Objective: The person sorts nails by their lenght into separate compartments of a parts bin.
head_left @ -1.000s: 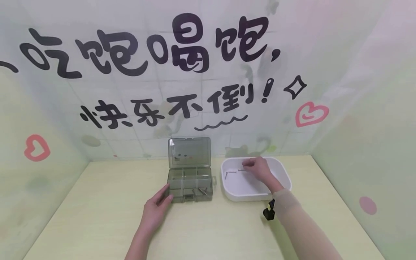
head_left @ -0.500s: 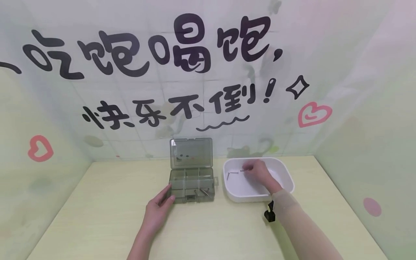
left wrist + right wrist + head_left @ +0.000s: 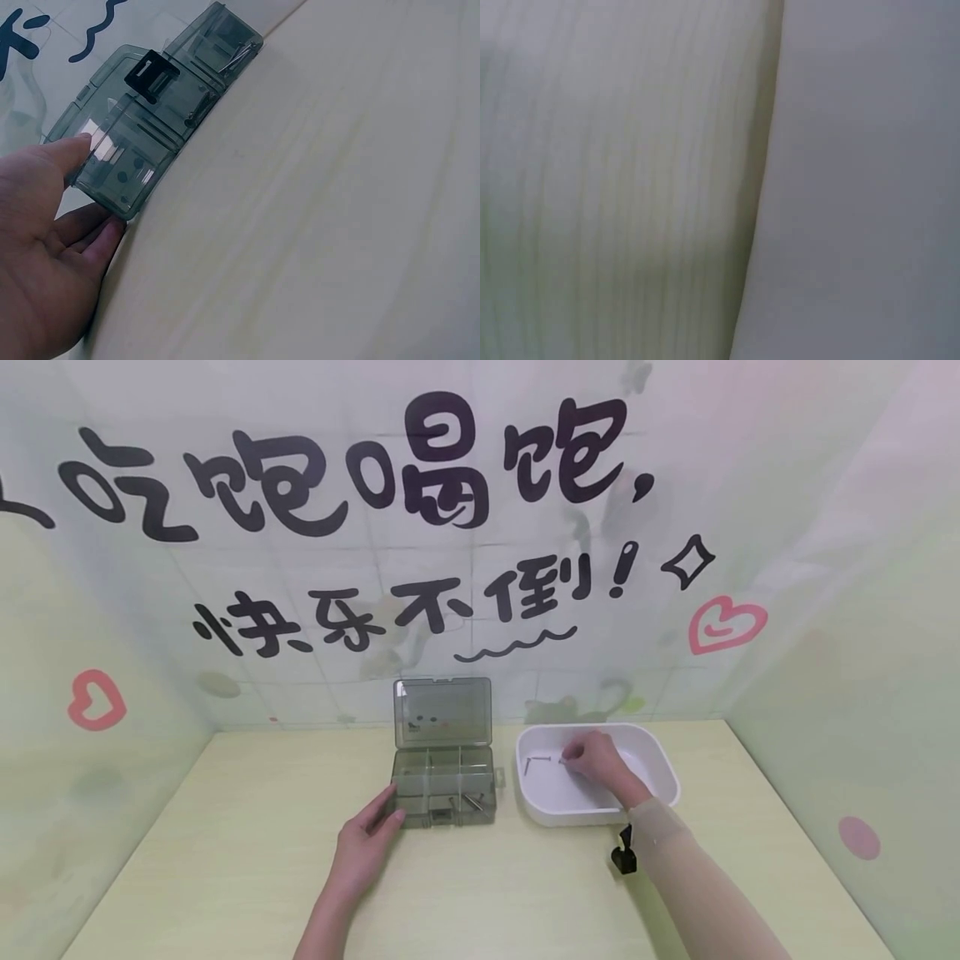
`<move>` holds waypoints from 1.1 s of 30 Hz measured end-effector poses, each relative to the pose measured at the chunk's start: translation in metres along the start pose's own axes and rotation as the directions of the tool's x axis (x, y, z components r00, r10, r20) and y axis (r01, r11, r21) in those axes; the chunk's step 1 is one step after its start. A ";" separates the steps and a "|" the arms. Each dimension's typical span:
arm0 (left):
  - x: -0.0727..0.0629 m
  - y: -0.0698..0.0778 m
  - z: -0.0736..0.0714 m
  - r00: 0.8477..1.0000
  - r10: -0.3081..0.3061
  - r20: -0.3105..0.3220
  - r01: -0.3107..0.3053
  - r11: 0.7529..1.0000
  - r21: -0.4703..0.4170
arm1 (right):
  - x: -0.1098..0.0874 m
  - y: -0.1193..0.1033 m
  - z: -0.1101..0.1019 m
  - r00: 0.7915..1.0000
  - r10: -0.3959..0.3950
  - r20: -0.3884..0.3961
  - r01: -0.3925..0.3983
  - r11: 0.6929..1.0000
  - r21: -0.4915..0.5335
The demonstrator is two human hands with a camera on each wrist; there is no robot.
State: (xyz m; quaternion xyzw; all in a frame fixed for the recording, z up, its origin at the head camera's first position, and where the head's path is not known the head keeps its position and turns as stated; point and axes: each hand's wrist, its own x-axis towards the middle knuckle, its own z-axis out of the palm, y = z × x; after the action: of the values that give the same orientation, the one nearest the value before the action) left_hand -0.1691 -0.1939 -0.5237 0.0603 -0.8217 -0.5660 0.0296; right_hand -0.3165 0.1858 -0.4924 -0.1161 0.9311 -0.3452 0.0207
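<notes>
In the head view, my left hand (image 3: pixel 365 847) holds the left front corner of a smoky translucent compartment box (image 3: pixel 408 785), its lid raised at the back. The left wrist view shows the thumb on the box's front wall and the fingers at its side. Several screws (image 3: pixel 472 802) lie in the front right and front middle compartments. My right hand (image 3: pixel 596 758) is down inside a white tray (image 3: pixel 577 817), and its fingertips pinch a small screw (image 3: pixel 562 762), mostly hidden. Left of those fingertips, loose screws (image 3: pixel 540 758) rest on the tray floor. The right wrist view does not show the hand.
Box and tray stand side by side on a pale wood-look table (image 3: pixel 480 893), a narrow gap between them. A printed backdrop (image 3: pixel 337 560) rises right behind both. A black device (image 3: pixel 624 856) hangs under my right wrist.
My right fingertips have dropped slightly toward the tray floor, and less of the screw beside them shows. The left hand keeps its place on the box. The view has shifted slightly.
</notes>
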 end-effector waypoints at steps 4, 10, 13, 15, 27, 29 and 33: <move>0.000 0.000 0.000 1.000 0.000 -0.001 0.000 1.000 0.004 | 0.000 0.000 0.000 1.000 -0.020 0.003 0.020 1.000 -0.010; 0.000 0.000 0.000 1.000 -0.001 -0.004 0.001 1.000 0.004 | -0.002 -0.001 -0.001 0.999 -0.039 0.012 0.039 0.999 -0.016; 0.000 0.001 0.000 1.000 -0.002 -0.003 0.002 1.000 0.005 | -0.003 -0.003 -0.001 0.999 -0.037 0.016 0.037 0.999 -0.017; 0.000 0.001 0.000 1.000 -0.003 -0.003 0.003 1.000 0.006 | -0.004 -0.005 -0.002 0.999 -0.031 0.019 0.031 0.999 -0.012; 0.001 0.000 0.000 1.000 -0.013 0.004 0.013 1.000 -0.012 | -0.008 -0.022 -0.002 0.996 -0.085 -0.008 0.085 0.995 0.052; 0.001 0.000 0.000 1.000 -0.015 0.001 0.015 1.000 -0.015 | -0.009 -0.024 -0.002 0.996 -0.092 -0.008 0.092 0.994 0.063; 0.000 0.002 0.000 1.000 -0.008 -0.011 0.008 1.000 -0.012 | -0.010 -0.028 -0.001 0.994 -0.107 -0.008 0.108 0.992 0.069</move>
State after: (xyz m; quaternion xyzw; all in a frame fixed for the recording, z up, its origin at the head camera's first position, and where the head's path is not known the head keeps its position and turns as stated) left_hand -0.1692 -0.1929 -0.5223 0.0663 -0.8179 -0.5706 0.0322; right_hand -0.3008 0.1678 -0.4739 -0.1645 0.9110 -0.3783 0.0042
